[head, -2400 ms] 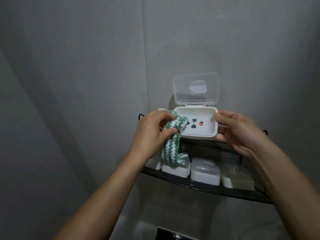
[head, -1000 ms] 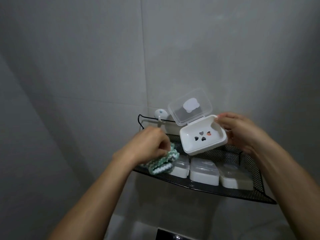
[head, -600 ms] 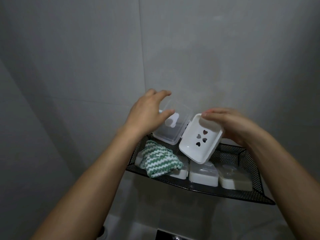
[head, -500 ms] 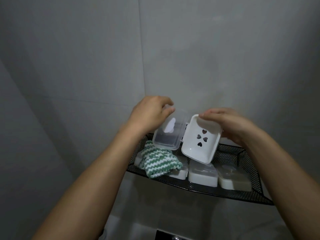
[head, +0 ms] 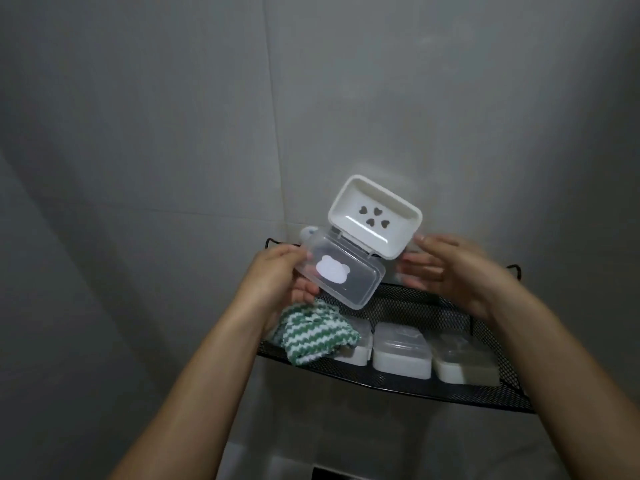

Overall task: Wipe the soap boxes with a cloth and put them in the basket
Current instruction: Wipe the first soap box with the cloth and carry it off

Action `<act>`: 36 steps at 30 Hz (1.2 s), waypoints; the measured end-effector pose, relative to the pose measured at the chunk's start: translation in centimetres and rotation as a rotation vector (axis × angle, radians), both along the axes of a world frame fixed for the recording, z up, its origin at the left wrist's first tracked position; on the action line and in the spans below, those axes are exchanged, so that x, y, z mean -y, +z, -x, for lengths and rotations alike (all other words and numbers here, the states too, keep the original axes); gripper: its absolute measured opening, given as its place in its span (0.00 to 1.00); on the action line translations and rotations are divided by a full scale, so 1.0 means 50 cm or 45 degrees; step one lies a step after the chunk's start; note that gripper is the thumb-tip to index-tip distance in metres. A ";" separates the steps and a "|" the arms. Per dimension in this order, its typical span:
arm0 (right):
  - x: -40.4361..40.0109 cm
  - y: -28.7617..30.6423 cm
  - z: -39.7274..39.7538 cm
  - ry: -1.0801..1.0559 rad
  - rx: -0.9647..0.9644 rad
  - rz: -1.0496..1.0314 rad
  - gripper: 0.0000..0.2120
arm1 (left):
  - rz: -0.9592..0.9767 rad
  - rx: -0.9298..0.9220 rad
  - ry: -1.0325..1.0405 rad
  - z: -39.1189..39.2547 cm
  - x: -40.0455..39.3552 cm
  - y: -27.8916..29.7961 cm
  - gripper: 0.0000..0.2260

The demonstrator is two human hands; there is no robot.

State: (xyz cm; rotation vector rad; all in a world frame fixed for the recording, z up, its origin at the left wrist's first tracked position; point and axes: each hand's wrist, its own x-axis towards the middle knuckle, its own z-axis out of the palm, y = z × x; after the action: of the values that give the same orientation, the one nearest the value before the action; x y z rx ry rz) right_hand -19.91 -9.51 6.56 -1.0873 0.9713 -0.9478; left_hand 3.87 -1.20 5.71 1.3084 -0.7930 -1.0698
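An open soap box is held up in front of the wall, its white base (head: 375, 218) with heart-shaped holes tilted up and its clear lid (head: 341, 273) with a white bear sticker hanging toward me. My left hand (head: 277, 282) grips the left end of the lid, thumb on top and fingers beneath. My right hand (head: 450, 268) is beside the base's lower right corner with its fingers spread and fairly straight, slightly blurred. The green-and-white striped cloth (head: 311, 336) lies in the left end of the black mesh basket (head: 433, 306).
Closed soap boxes sit in a row in the basket: one (head: 353, 356) partly under the cloth, one (head: 401, 355) in the middle, one (head: 465, 365) at the right. The basket hangs on a grey tiled wall. A white suction hook (head: 308, 232) is behind my left hand.
My left hand laid the cloth in the basket and took hold of the lid. The open box was swung round, so the base now points up and the lid toward me. My right hand loosened.
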 end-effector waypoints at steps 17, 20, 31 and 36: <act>-0.014 -0.018 -0.025 0.161 0.359 -0.156 0.23 | -0.046 1.098 -0.353 -0.011 -0.043 -0.052 0.21; -0.013 -0.019 -0.021 0.152 0.336 -0.164 0.22 | -0.181 1.727 -0.465 -0.002 -0.045 -0.046 0.24; -0.020 -0.030 -0.013 0.112 0.288 -0.158 0.21 | 0.250 1.439 0.232 -0.026 -0.047 0.021 0.04; -0.029 -0.040 -0.044 0.145 0.293 -0.142 0.18 | 0.493 1.637 0.396 0.036 -0.014 0.050 0.09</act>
State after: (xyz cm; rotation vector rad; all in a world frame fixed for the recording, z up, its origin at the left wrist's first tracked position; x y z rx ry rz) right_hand -17.69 -8.07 4.59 -0.9082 0.7562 -0.8928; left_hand 2.08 -0.49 8.20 1.6282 -1.5462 0.3133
